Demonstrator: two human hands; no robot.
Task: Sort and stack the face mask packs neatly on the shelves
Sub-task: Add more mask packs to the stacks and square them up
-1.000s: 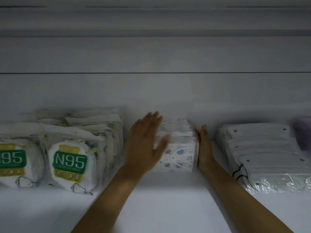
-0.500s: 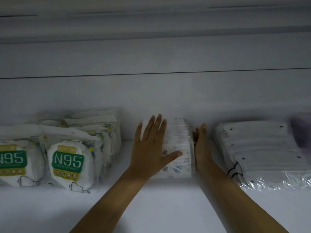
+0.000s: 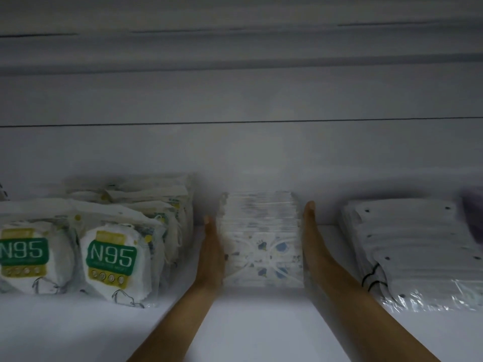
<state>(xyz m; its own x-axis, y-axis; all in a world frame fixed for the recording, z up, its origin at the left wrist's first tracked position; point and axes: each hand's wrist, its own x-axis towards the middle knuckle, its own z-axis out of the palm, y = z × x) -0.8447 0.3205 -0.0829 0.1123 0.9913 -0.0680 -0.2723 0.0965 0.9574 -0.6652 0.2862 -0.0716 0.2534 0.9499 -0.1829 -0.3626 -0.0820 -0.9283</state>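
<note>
Head view looks into a dim white shelf [image 3: 248, 333] with a white back wall. Farthest left stand two rows of N95 mask packs [image 3: 112, 262], upright and facing forward, each front pack showing a green label with white lettering over a yellow band; more packs of the same kind line up behind them toward the wall. Just right of these rows, across a narrow strip of bare shelf, the left hand [image 3: 211, 254] stands on edge with its fingers straight and together, the palm flat against the left side of the patterned mask stack [image 3: 261, 246]. This stack sits on the shelf near the middle of the view, its packs standing upright one behind another in clear wrap, the front one printed with small blue figures and showing white ear loops. The right hand [image 3: 312, 244] presses the stack's right side in the same way, fingers straight and pointing toward the wall, so the stack is squeezed between both flat palms. Both forearms reach in from the lower edge. Further right, apart from the right hand, lies a leaning pile of white mask packs [image 3: 415, 252] in clear plastic with small dark dots and a black ear loop at its front. At the far right edge a blurred purple item [image 3: 474, 218] shows.
</note>
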